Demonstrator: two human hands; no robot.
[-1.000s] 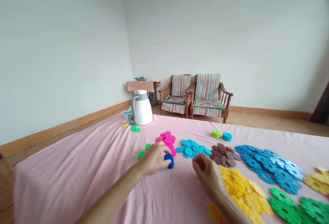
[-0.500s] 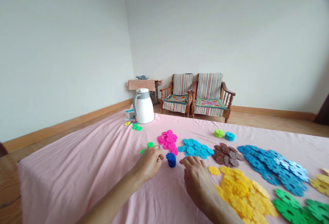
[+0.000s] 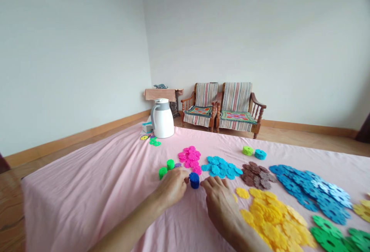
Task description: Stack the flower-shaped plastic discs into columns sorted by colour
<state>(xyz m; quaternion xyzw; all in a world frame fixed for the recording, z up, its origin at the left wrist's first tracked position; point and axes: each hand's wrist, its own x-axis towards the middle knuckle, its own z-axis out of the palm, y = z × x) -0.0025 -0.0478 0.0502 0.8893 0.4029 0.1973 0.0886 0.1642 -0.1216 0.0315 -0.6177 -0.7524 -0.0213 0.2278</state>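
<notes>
From my end of the feed I take the dark blue stack (image 3: 194, 181) as my landmark; it stands upright on the pink cloth (image 3: 72, 190), between my two hands; my left hand (image 3: 172, 185) is just to its left, fingers curled, with the tips so near the stack that I cannot tell whether they touch; my right hand (image 3: 220, 198) is just to its right, palm down, fingers bent towards it; the fingertips are partly hidden, so I cannot tell whether either hand has anything pinched.

As for progress, I judge the dark blue discs to be gathered into one neat pile; two green stacks (image 3: 170, 164) stand beyond the left hand, to the left of my landmark, and a lime stack (image 3: 248, 151) and a teal stack (image 3: 260, 154) stand farther off to its right, so these look done too; loose, and so seemingly left over, are the pink discs (image 3: 190, 157) just behind it, the light blue discs (image 3: 221, 167) behind and to its right, the brown discs (image 3: 257, 175) farther right, and the yellow discs (image 3: 271, 213) nearer me on that same side; larger blue discs (image 3: 315, 188) lie well to its right, also unstacked.
</notes>
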